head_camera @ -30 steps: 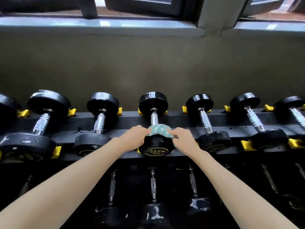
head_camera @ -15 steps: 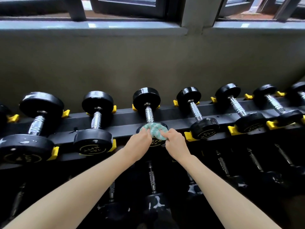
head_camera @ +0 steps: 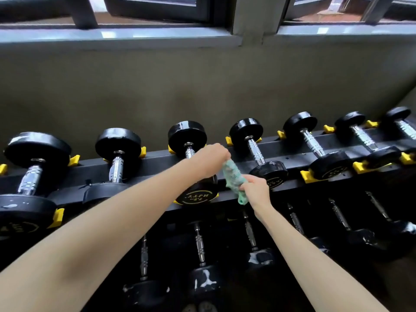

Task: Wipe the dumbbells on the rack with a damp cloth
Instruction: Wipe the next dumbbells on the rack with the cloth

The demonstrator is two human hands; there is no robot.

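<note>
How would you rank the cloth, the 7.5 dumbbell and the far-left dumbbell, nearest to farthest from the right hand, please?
1. cloth: gripped at its lower end by the right hand itself.
2. 7.5 dumbbell: just to the hand's left, front row.
3. far-left dumbbell: at the picture's left edge, well away.

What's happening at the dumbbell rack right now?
A person holds a bunched green cloth stretched between both hands in front of the top tier of the rack. The left hand grips its upper end and the right hand grips its lower end. The cloth sits over the gap between the dumbbell marked 7.5 and its right-hand neighbour. Whether it touches either one is unclear.
</note>
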